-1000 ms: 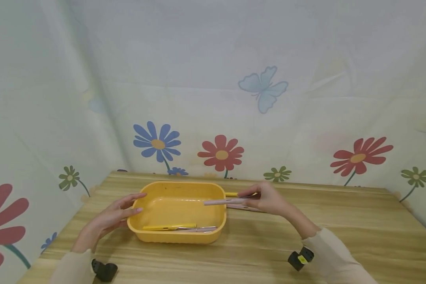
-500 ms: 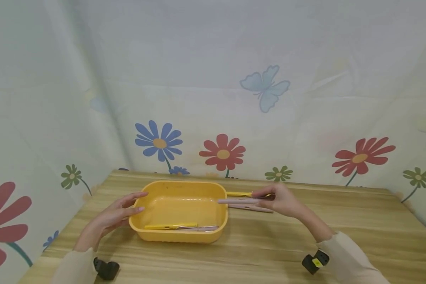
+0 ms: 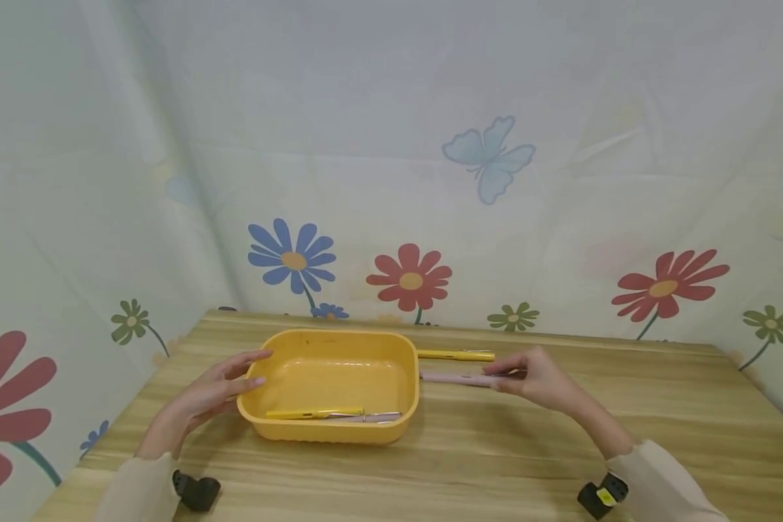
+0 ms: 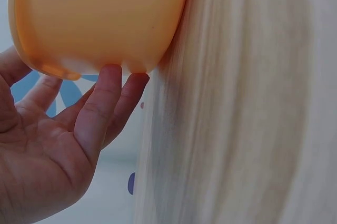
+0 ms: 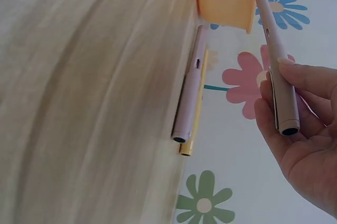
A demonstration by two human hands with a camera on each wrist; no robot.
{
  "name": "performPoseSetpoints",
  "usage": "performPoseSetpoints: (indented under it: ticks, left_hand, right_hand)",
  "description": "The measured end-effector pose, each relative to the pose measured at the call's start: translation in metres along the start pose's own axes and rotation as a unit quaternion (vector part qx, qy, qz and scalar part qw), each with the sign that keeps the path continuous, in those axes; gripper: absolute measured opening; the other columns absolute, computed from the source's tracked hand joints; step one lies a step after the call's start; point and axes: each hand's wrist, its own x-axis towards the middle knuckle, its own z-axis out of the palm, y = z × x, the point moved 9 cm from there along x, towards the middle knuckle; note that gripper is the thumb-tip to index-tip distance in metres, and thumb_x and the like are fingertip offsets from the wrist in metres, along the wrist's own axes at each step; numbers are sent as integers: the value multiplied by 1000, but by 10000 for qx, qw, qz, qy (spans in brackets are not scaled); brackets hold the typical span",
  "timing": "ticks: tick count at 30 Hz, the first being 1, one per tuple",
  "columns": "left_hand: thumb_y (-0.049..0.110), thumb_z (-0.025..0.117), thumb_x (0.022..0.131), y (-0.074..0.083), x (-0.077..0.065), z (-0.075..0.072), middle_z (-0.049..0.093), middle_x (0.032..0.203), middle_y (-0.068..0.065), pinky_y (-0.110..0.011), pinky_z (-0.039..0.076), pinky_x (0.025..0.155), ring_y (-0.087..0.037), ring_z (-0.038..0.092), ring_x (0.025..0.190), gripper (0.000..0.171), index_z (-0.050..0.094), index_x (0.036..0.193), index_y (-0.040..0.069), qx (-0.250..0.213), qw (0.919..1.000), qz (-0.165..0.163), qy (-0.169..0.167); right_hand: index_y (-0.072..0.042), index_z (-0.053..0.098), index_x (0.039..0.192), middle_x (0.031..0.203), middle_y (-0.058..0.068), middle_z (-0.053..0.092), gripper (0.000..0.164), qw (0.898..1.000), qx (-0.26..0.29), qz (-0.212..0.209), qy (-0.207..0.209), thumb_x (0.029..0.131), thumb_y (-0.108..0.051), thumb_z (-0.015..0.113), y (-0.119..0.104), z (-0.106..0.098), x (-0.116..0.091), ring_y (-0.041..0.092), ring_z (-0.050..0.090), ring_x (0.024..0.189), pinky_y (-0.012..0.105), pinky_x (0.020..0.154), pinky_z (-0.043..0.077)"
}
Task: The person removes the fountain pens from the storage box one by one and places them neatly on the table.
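Left hand (image 3: 212,391) grips left rim of rounded yellow plastic basin (image 3: 329,433). Right of basin, right hand (image 3: 540,380) pinches slim pale-pink pen (image 5: 276,49) above matching lower pen (image 5: 190,87); if pinch slackens, it could drop.

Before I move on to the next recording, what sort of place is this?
Likely a staged tabletop recording spot, though the wider room isn't visible: creased flower-print backdrop, wood-grain table and black wrist-worn devices.
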Motion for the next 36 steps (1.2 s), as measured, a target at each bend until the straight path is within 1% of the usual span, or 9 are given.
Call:
performPoseSetpoints:
  ticks: [3,6,11,14,20,26,29,32,36]
  left_hand:
    - [24,56,90,-1,0,-1,1,148,-29,-39,51,86,-44,36,125,65,23,143,5,17,10000,-49,41]
    - [23,55,90,-1,-1,-2,2,149,-28,-39,50,87,-44,34,126,63,23,143,6,52,9999,-90,69]
    - [24,56,90,1,-1,-1,3,149,-28,-39,50,88,-45,33,126,65,23,142,5,84,9999,-59,45]
    - [25,57,89,1,-2,1,2,148,-28,-39,50,88,-45,34,126,66,23,142,5,46,10000,-45,9]
    - [26,58,89,1,-2,1,1,148,-29,-40,50,87,-45,34,126,67,23,142,5,28,10000,-38,-2]
    - [27,58,88,0,-2,-2,3,149,-27,-39,49,89,-45,32,127,68,24,142,5,59,10000,-34,33]
    - [25,57,89,0,-2,-2,2,149,-27,-39,50,88,-45,31,127,65,24,142,6,19,10000,-58,60]
    - [23,55,90,0,-2,-1,2,149,-27,-39,50,87,-45,33,126,63,24,142,6,-4,10000,-49,46]
    - [23,55,90,0,-2,-1,6,149,-27,-39,51,87,-41,40,123,63,24,142,6,-32,10000,-57,37]
  right_hand:
    - [7,67,98,94,21,68,21,9999,78,34,-61,78,-1,66,4,3,-1,0,59,71,18,59,53]
    - [7,67,97,94,22,67,20,9999,106,-3,-93,78,0,66,6,6,-2,2,60,73,18,60,53]
    - [6,68,95,92,21,68,19,9997,-66,-200,-103,77,0,66,8,10,-2,10,64,77,17,61,53]
    - [6,68,95,92,21,68,19,9995,-175,-241,-135,77,1,66,10,14,-2,11,64,77,17,60,53]
    - [5,69,92,89,17,69,17,9993,-258,-184,-174,76,2,67,15,22,0,6,62,76,17,61,52]
    - [3,70,90,87,14,70,16,9984,-437,-236,-252,74,3,68,15,29,3,10,64,77,17,63,52]
    - [3,71,89,86,12,71,16,9978,-539,-249,-301,74,3,68,17,32,4,11,64,79,17,65,52]
    - [3,71,89,85,11,71,15,9973,-584,-267,-344,74,2,68,18,34,5,12,65,80,18,65,52]
    - [3,71,90,86,11,71,16,9969,-619,-288,-398,74,2,68,18,34,6,16,65,82,20,66,53]
